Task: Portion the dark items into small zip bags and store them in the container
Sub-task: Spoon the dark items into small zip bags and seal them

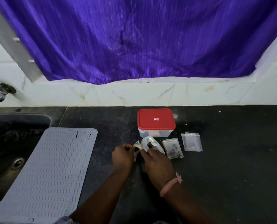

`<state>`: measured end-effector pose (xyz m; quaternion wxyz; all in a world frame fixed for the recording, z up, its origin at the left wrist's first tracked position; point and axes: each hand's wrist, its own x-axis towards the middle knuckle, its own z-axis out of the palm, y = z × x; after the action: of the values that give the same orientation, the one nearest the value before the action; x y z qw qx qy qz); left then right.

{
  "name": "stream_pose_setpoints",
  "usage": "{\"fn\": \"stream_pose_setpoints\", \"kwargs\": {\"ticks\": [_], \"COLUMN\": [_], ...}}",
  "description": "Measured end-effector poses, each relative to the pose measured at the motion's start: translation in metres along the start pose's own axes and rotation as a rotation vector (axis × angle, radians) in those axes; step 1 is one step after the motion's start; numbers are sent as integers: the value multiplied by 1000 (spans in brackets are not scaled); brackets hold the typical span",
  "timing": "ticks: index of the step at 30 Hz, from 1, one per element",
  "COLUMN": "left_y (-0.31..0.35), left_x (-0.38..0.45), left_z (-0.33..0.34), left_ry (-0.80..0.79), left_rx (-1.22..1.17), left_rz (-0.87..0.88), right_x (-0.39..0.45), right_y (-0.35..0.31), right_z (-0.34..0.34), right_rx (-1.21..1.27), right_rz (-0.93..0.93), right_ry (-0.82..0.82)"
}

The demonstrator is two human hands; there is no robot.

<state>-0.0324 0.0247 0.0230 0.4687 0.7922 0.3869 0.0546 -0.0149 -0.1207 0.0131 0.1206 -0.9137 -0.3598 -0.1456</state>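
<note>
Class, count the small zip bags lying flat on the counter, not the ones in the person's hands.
2. One bag with dark bits lies right of the hands; another bag lies further right. The hands grip more plastic; any bags there are unclear.

Both hands [123, 156] [157, 160] pinch a clear bag [145, 143] (container [156, 122] lidded).

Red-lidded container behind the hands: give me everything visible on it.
The rectangular clear plastic container with the red lid stands upright on the black speckled countertop, near the white marble-look tiled backsplash. Its lid has rounded corners, is on, and carries a small label at its centre; another small label shows on the translucent front wall. Contents cannot be made out. Neither hand touches it; the crumpled clear bag the hands work on overlaps its lower front edge in view, contact unclear.
</note>
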Motion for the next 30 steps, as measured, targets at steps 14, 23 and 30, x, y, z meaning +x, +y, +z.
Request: {"fn": "stream_pose_setpoints", "kwargs": {"ticks": [14, 23, 30], "left_y": [5, 11, 20], "left_x": [6, 0, -6], "left_z": [5, 22, 31], "left_ry": [-36, -360, -485], "left_rx": [-82, -6, -51], "left_rz": [-131, -141, -146], "right_x": [-9, -10, -5], "right_y": [48, 62, 58], "right_z": [-2, 14, 21], "right_rx": [574, 169, 127], "right_rz": [726, 360, 387], "right_ry": [217, -225, -258]}}
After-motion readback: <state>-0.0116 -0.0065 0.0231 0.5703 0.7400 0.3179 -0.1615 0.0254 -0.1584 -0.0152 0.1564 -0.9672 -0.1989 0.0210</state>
